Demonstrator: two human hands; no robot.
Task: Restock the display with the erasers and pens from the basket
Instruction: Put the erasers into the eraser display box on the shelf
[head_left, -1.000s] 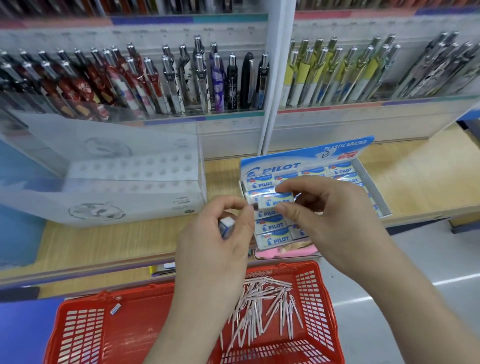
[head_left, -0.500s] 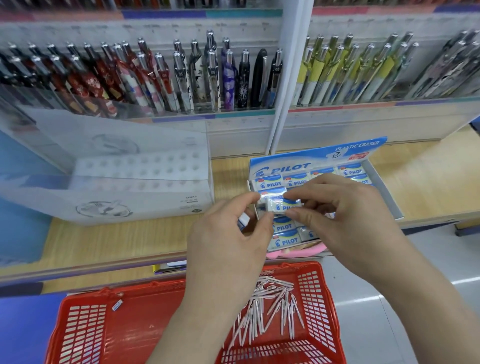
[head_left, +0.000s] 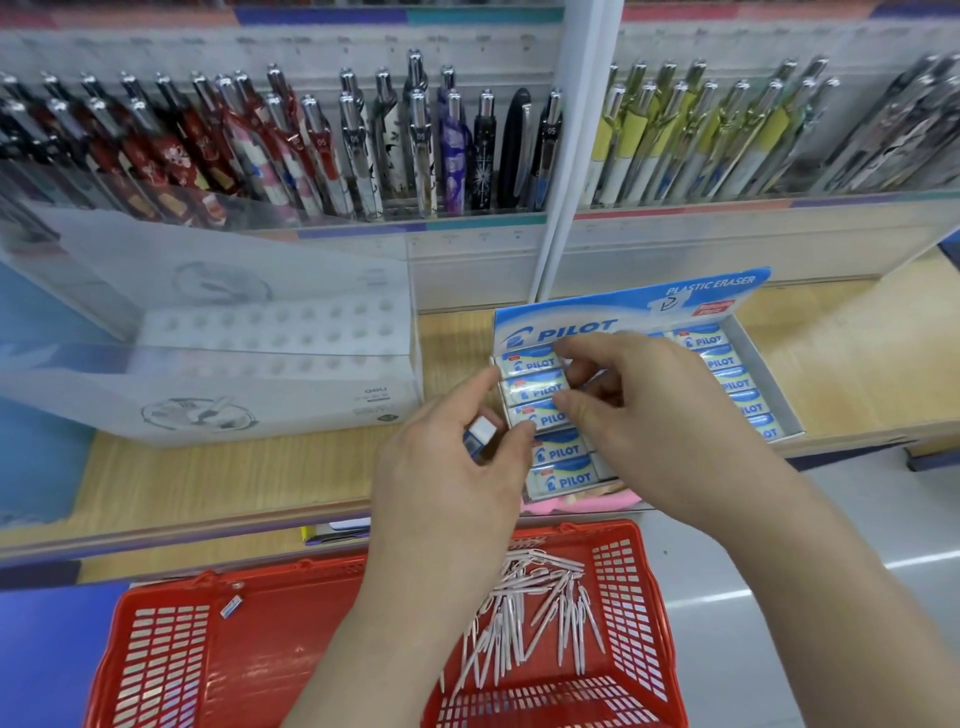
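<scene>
We are filling the left column of the eraser box (head_left: 774, 387), which sits on the desk (head_left: 234, 467). Our right hand (head_left: 654, 421) is over the box. Its grip is closed: the thumb and first finger pinch the right end of the row eraser (head_left: 532, 387), the second one from the back of the box. We think this one is being pushed into its place. To do it well, we should press it flat, so its top is level with the ones next to it. We should also slide it tight against the one behind, so no gap is left. We should let go only when it does not pop up.

Our left hand (head_left: 452, 483) is just beside the left wall of the box. Its grip is clamped on the loose eraser (head_left: 482, 434), between thumb and fingers. That one probably goes in next.

The row eraser lies flat with its label up. Its long side runs from the left wall of the box toward the middle, like its neighbours. The loose eraser is tilted: its white end points up and toward the box, and its blue end points down into our palm. It needs a turn to lie sideways like the rest.

The basket (head_left: 156, 649) is in front of the box, lower down, with the pens (head_left: 524, 613) lying in it.
</scene>
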